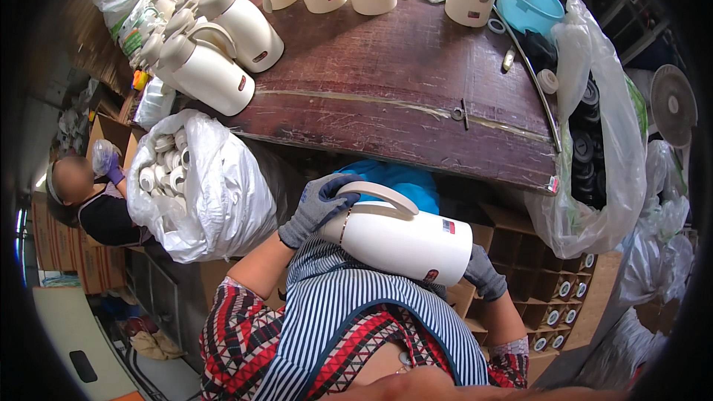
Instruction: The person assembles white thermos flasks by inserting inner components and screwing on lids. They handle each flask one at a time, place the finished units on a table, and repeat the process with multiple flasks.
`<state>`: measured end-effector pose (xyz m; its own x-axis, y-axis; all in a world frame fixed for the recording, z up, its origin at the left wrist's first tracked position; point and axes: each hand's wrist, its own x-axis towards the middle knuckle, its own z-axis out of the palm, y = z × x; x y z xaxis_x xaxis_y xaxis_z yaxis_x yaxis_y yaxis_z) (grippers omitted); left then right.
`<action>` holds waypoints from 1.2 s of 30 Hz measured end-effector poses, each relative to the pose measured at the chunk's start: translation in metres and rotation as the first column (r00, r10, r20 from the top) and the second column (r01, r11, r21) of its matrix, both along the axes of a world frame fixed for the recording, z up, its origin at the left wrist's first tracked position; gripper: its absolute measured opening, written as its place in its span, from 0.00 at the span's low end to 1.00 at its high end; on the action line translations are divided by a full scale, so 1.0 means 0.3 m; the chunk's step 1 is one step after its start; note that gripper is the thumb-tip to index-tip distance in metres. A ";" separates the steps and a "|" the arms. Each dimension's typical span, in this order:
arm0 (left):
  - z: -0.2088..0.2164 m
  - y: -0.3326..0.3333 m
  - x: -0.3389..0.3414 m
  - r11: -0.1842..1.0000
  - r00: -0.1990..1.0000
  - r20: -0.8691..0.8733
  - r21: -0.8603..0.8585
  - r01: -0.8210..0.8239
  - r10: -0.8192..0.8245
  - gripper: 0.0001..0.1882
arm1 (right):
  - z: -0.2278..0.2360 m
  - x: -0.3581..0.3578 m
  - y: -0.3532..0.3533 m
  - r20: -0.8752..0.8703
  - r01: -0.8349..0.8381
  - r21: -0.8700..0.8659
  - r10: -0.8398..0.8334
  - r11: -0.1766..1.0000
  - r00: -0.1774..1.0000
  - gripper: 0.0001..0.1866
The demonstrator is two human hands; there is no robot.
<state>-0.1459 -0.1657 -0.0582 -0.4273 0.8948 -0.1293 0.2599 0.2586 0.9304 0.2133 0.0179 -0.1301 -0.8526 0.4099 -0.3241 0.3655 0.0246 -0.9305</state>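
One white jug [408, 243] lies between curled left hand [318, 209], gripping top, and half-curled right hand [486, 275], holding base.

A scuffed reddish-brown table [371, 67] is seen between a round fan [673, 104], right, and bright light [19, 224], far left.

The jug [405, 245] has a smooth, glossy body; its handle [381, 192] looks like matt plastic. The gloves [300, 221] are knitted cloth with a smoother, darker coating on the fingers. The apron [319, 319] is soft, matt cloth. The tabletop [386, 59] looks like varnished wood, faintly shiny but scuffed and scratched. The sack [226, 212] is crinkled plastic, the bag [622, 134] clear, shiny film, the basin [529, 1] smooth plastic, the carton [603, 293] matt cardboard.
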 end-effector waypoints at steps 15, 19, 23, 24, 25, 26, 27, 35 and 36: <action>-0.125 -0.065 -0.029 0.982 0.983 -0.117 0.147 -0.122 0.140 0.17 | 0.085 -0.078 0.004 0.031 -0.040 -0.091 0.043 0.995 0.999 0.42; -0.206 -0.073 -0.077 0.972 0.918 0.329 0.006 -0.235 0.220 0.14 | 0.291 -0.157 0.090 0.099 -0.231 0.425 0.209 0.875 0.973 0.38; -0.177 0.044 -0.020 0.920 0.871 0.431 0.191 -0.342 0.234 0.16 | 0.626 -0.336 0.100 -0.015 -0.101 0.831 0.203 0.547 0.979 0.40; -0.145 0.079 -0.014 0.933 0.569 0.810 0.079 -0.350 0.145 0.14 | 0.692 -0.389 0.080 0.039 -0.128 0.898 0.215 0.421 0.976 0.39; -0.128 0.099 -0.012 0.930 0.443 0.888 0.051 -0.363 0.125 0.14 | 0.767 -0.451 0.058 0.064 -0.145 0.924 0.232 0.353 0.971 0.38; -0.127 0.107 -0.011 0.927 0.447 0.888 0.075 -0.367 0.105 0.14 | 0.811 -0.506 0.052 0.115 -0.210 0.910 0.267 0.358 0.957 0.35; -0.120 0.108 -0.020 0.925 0.524 0.846 0.113 -0.363 0.102 0.14 | 0.811 -0.551 0.061 0.044 -0.233 0.877 0.412 0.421 0.910 0.32; -0.117 -0.031 -0.110 0.892 0.687 0.655 0.044 -0.450 0.315 0.15 | 0.464 -0.345 0.755 -0.716 0.770 0.528 -0.300 0.359 0.630 0.16; -0.118 -0.006 -0.118 0.896 0.691 0.647 0.026 -0.443 0.322 0.15 | 0.357 -0.273 0.948 -0.649 0.867 0.393 -0.576 0.306 0.497 0.16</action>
<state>-0.1814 -0.1677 -0.0935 -0.6174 0.7037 -0.3517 -0.4668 0.0322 0.8838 0.1312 0.3023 -0.0231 -0.0597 0.8623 0.5030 0.2293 0.5022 -0.8338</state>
